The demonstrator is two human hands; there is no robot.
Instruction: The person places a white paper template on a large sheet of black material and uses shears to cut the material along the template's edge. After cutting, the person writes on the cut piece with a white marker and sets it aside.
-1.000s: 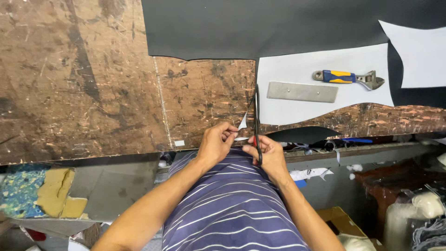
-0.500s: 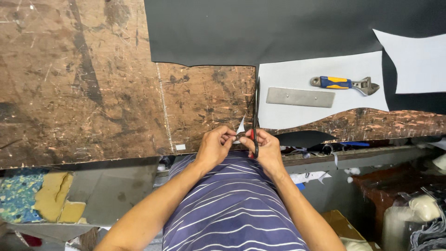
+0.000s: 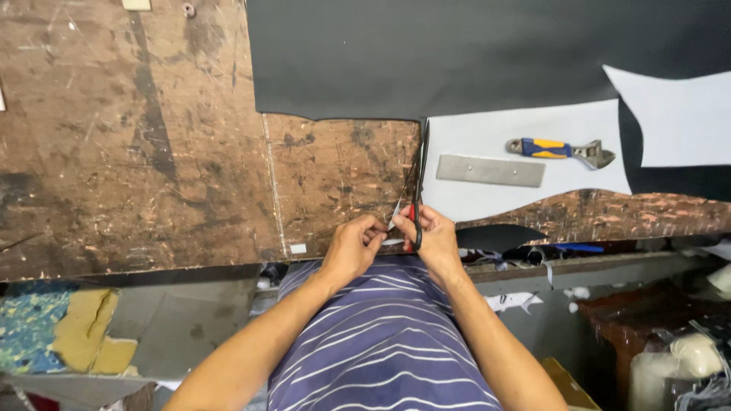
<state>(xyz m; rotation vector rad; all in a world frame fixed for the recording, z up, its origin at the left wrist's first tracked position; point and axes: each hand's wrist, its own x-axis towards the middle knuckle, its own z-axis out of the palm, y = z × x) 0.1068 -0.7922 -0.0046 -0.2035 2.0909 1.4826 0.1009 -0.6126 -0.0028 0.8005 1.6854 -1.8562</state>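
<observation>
Scarred brown wood formed the workbench (image 3: pixel 152 152), at whose near edge the right hand (image 3: pixel 435 242) was closed around the handles of black scissors (image 3: pixel 416 198), blades pointing far along the left edge of a pale grey sheet (image 3: pixel 525 144). Just left, the left hand (image 3: pixel 352 247) pinched a small pale scrap (image 3: pixel 394 221) between its fingertips. On the sheet lay a metal bar (image 3: pixel 490 170) and a blue-and-yellow wrench (image 3: pixel 562 149), with black material (image 3: pixel 472 53) beyond.

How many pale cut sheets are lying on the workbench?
2: one pale sheet right of the scissors, bearing a metal bar and an adjustable wrench; another at the far right, on the black material.
</observation>
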